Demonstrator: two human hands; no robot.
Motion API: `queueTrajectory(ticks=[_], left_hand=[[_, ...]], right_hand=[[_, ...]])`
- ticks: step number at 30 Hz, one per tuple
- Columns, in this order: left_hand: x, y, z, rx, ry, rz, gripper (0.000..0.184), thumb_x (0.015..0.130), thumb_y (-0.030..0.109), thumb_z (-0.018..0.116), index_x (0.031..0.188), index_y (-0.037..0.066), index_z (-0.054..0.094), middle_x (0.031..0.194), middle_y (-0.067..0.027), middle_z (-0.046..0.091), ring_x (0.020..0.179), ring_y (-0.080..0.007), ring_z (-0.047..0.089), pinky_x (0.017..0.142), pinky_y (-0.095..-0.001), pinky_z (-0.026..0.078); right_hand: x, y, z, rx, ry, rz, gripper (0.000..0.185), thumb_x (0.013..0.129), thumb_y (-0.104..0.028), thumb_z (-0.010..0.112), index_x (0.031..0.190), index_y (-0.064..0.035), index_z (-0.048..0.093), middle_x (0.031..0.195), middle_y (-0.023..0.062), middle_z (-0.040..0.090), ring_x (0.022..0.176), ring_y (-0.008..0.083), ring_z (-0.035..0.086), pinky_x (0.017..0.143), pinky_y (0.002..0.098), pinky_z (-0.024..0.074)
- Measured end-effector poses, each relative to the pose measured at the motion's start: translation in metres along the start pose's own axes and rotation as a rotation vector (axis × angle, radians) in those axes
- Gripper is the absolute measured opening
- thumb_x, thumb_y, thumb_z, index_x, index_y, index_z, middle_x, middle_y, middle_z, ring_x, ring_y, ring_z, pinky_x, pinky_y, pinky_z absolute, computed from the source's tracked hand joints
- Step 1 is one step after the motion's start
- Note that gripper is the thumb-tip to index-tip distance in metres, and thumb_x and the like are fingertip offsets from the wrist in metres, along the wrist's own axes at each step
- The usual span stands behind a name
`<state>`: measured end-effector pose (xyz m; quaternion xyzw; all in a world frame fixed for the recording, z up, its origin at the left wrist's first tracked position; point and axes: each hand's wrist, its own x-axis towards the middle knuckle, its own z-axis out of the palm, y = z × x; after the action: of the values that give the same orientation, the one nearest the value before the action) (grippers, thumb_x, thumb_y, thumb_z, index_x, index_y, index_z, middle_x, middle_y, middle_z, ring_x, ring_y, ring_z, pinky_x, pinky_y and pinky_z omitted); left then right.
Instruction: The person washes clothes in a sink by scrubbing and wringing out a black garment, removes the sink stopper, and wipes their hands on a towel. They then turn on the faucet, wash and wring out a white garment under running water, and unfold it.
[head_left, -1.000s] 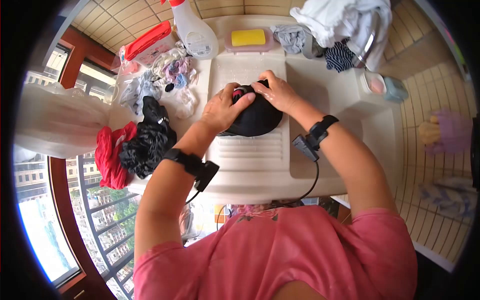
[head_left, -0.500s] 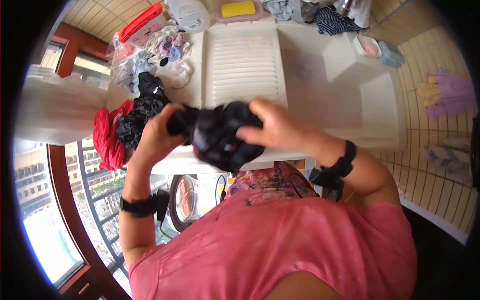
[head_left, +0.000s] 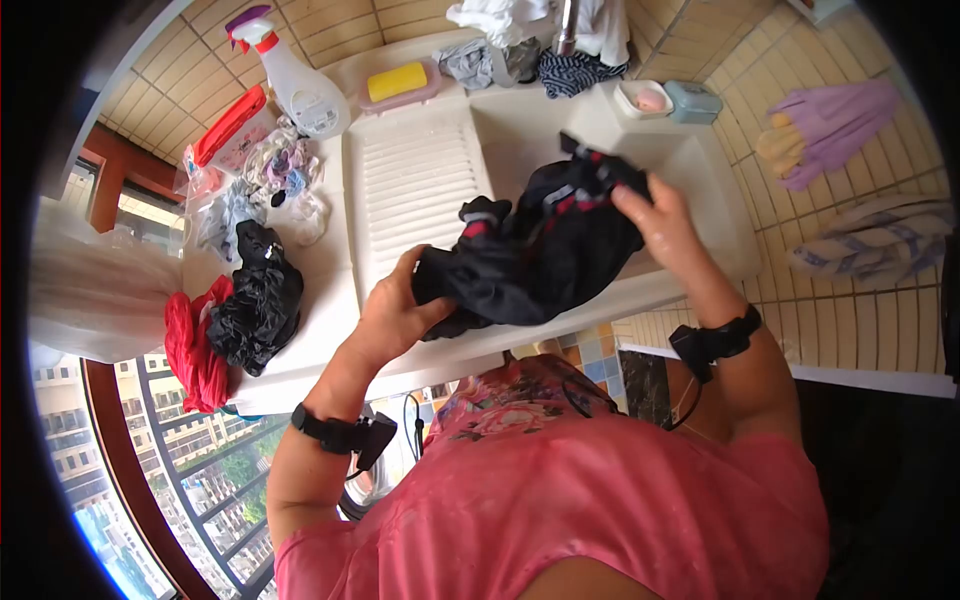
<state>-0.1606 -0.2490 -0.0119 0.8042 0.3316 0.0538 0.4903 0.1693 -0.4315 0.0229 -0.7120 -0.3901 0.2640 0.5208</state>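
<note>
A black garment with red and white trim [head_left: 545, 265] is stretched between my two hands, above the front edge of the white laundry sink [head_left: 715, 170]. My left hand [head_left: 390, 312] is closed on its left end, near the ribbed washboard [head_left: 415, 185]. At the upper right end, my right hand [head_left: 662, 222] grips the cloth over the basin. Folds hide what kind of garment it is. To the left of my left hand lie a bunched black garment [head_left: 258, 305] and a red cloth [head_left: 197, 345] on the sink's side counter.
A spray bottle [head_left: 305, 95], a red-topped pack [head_left: 230, 130] and small crumpled cloths [head_left: 280, 165] stand at back left. Behind the washboard sits a yellow sponge [head_left: 397, 82] in a tray. A soap dish [head_left: 645, 98] is on the rim; purple gloves [head_left: 835, 125] hang on the wall.
The black garment has gone from a bunched bundle to a wider spread, moving right over the basin. Both hands have shifted right and farther apart, and the view has turned.
</note>
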Motion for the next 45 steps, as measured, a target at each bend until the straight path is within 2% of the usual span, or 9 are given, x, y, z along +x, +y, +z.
queueTrajectory(ticks=[3, 5, 10, 19, 24, 31, 36, 39, 45], left_hand=[[0.021, 0.025, 0.029, -0.554, -0.051, -0.108, 0.077, 0.088, 0.018, 0.079, 0.148, -0.007, 0.037, 0.101, -0.0181, 0.071, 0.096, -0.0203, 0.068, 0.086, -0.0312, 0.055], [0.022, 0.069, 0.041, -0.504, -0.069, -0.313, 0.071, 0.095, 0.026, 0.070, 0.153, 0.002, 0.035, 0.083, -0.0080, 0.070, 0.046, -0.0068, 0.048, 0.038, -0.0235, 0.031], [0.068, 0.085, 0.080, -0.702, -0.139, -0.392, 0.060, 0.099, 0.030, 0.063, 0.151, 0.006, 0.045, 0.080, -0.0056, 0.067, 0.052, -0.0101, 0.054, 0.040, -0.0263, 0.036], [0.178, 0.044, 0.178, -0.330, -0.453, -0.663, 0.101, 0.087, 0.049, 0.074, 0.162, 0.011, 0.018, 0.153, -0.0253, 0.038, 0.136, -0.0446, 0.045, 0.087, -0.0551, 0.061], [0.209, 0.065, 0.219, 0.460, -0.412, -0.453, 0.121, 0.072, 0.054, 0.085, 0.165, 0.023, 0.013, 0.166, -0.0279, 0.012, 0.149, -0.0527, 0.021, 0.107, -0.0639, 0.044], [0.232, 0.010, 0.246, 0.432, -0.613, -0.502, 0.146, 0.061, 0.060, 0.090, 0.165, 0.026, -0.008, 0.165, -0.0336, -0.009, 0.150, -0.0609, 0.003, 0.119, -0.0623, 0.027], [0.242, -0.001, 0.229, 0.238, -0.587, -0.497, 0.155, 0.057, 0.056, 0.093, 0.162, 0.027, -0.017, 0.162, -0.0402, -0.009, 0.148, -0.0580, 0.022, 0.121, -0.0518, 0.030], [0.240, -0.003, 0.227, 0.292, -0.576, -0.450, 0.146, 0.060, 0.044, 0.094, 0.165, 0.024, -0.006, 0.162, -0.0405, 0.005, 0.142, -0.0538, 0.038, 0.115, -0.0476, 0.040], [0.247, -0.012, 0.189, -0.257, 0.113, -0.609, 0.055, 0.086, 0.020, 0.067, 0.137, 0.006, 0.053, 0.104, -0.0185, 0.070, 0.097, -0.0332, 0.071, 0.077, -0.0469, 0.057]], right_hand=[[0.034, -0.008, -0.048, -0.053, 0.108, -0.199, 0.031, 0.101, -0.021, 0.066, 0.118, 0.0044, 0.066, 0.101, 0.0033, 0.070, 0.092, 0.0082, 0.060, 0.084, 0.0281, 0.0515], [0.056, -0.029, -0.069, -0.059, 0.113, -0.228, 0.032, 0.101, -0.022, 0.067, 0.118, 0.0045, 0.066, 0.100, 0.0035, 0.070, 0.091, 0.0088, 0.060, 0.083, 0.0283, 0.0515], [0.133, -0.022, -0.060, -0.252, -0.042, -0.391, 0.036, 0.099, -0.030, 0.069, 0.101, 0.0044, 0.061, 0.086, 0.0067, 0.064, 0.080, 0.0124, 0.054, 0.076, 0.0321, 0.0497], [0.182, 0.174, 0.002, -0.508, -0.394, -0.439, 0.079, 0.088, -0.037, 0.075, 0.144, 0.0058, 0.041, 0.145, 0.0341, 0.045, 0.134, 0.0498, 0.046, 0.113, 0.0493, 0.0392], [0.186, 0.209, 0.034, -0.880, -0.673, -0.195, 0.078, 0.095, -0.058, 0.059, 0.161, -0.0305, 0.029, 0.169, 0.0222, 0.011, 0.152, 0.0470, 0.015, 0.115, 0.0715, 0.0231], [0.200, 0.253, 0.056, -0.995, -0.722, -0.126, 0.091, 0.089, -0.068, 0.058, 0.162, -0.0222, 0.028, 0.167, 0.0180, 0.022, 0.153, 0.0382, 0.021, 0.116, 0.0727, 0.0169], [0.236, 0.257, 0.080, -1.029, -0.805, 0.026, 0.090, 0.084, -0.065, 0.066, 0.155, -0.0147, 0.043, 0.163, 0.0157, 0.034, 0.152, 0.0348, 0.026, 0.116, 0.0699, 0.0210], [0.248, 0.236, 0.079, -1.049, -0.985, 0.214, 0.074, 0.083, -0.056, 0.071, 0.139, -0.0083, 0.061, 0.150, 0.0120, 0.052, 0.146, 0.0344, 0.038, 0.113, 0.0680, 0.0298], [0.205, 0.190, 0.032, -0.643, -0.938, -0.173, 0.069, 0.084, -0.041, 0.077, 0.136, 0.0005, 0.060, 0.136, 0.0268, 0.059, 0.124, 0.0428, 0.058, 0.108, 0.0451, 0.0460]])
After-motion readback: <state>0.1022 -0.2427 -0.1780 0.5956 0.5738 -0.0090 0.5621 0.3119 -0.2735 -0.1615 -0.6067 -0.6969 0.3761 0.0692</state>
